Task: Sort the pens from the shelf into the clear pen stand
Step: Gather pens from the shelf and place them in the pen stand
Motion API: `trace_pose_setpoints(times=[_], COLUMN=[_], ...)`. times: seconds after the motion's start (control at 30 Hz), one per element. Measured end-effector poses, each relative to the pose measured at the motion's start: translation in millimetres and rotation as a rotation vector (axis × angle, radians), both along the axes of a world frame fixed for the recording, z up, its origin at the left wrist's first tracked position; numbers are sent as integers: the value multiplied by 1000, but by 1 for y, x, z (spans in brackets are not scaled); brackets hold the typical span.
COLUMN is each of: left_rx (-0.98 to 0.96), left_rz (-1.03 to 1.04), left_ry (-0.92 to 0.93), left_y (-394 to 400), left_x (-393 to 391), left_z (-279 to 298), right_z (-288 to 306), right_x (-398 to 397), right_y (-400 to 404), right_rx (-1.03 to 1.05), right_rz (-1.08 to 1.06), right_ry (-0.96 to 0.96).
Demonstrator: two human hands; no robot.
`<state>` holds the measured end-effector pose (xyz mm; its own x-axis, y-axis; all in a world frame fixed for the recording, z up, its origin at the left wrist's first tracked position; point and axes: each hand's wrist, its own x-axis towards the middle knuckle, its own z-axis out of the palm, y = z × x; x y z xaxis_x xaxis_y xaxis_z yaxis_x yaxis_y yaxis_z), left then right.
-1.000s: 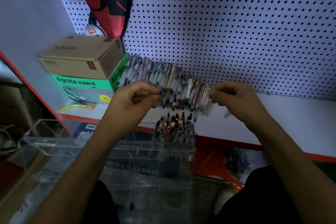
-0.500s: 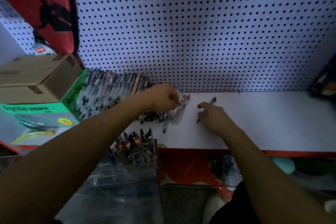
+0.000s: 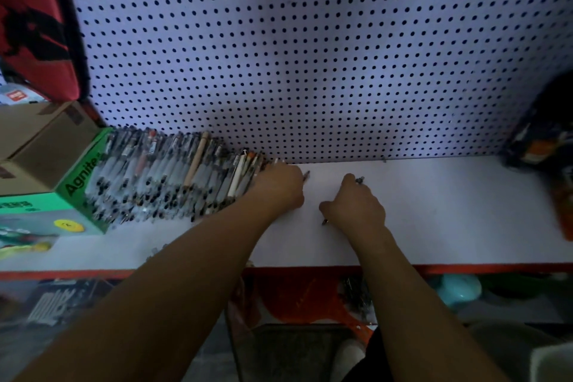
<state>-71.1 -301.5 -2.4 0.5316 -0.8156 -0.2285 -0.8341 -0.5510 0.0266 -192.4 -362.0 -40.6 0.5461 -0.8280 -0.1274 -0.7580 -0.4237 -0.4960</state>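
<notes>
- Because the pens (image 3: 173, 177) lie packed side by side against the pegboard (image 3: 310, 56), the left hand (image 3: 279, 187) rests curled at the row's right end, probably gathering a few; what it grips is hidden.
- While 1 stray pen (image 3: 359, 179) lies apart on the shelf (image 3: 449, 211), the right hand (image 3: 356, 206) curls over it.
- Clear pen stand: out of view.

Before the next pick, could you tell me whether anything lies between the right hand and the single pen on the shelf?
Nothing visible does: the right hand already lies on the single pen.
</notes>
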Motion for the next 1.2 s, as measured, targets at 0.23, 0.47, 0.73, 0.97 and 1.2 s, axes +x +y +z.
trace_pose_setpoints(times=[0.23, 0.47, 0.73, 0.97, 1.2], left_rx=[-200, -525, -890, -1120, -1268], left_rz=[111, 367, 479, 441, 584], left_ry=[208, 705, 1153, 1022, 942], left_y=[-3, 43, 135, 248, 307], left_x=[7, 6, -9, -13, 6], left_z=[2, 40, 81, 94, 66], right_z=[-4, 4, 73, 116, 144], right_x=[0, -11, -23, -3, 40], right_y=[-2, -4, 61, 147, 212], right_rx=[-50, 131, 904, 1059, 736], right_rz=[-16, -110, 38, 348, 547], right_ry=[1, -199, -856, -885, -649])
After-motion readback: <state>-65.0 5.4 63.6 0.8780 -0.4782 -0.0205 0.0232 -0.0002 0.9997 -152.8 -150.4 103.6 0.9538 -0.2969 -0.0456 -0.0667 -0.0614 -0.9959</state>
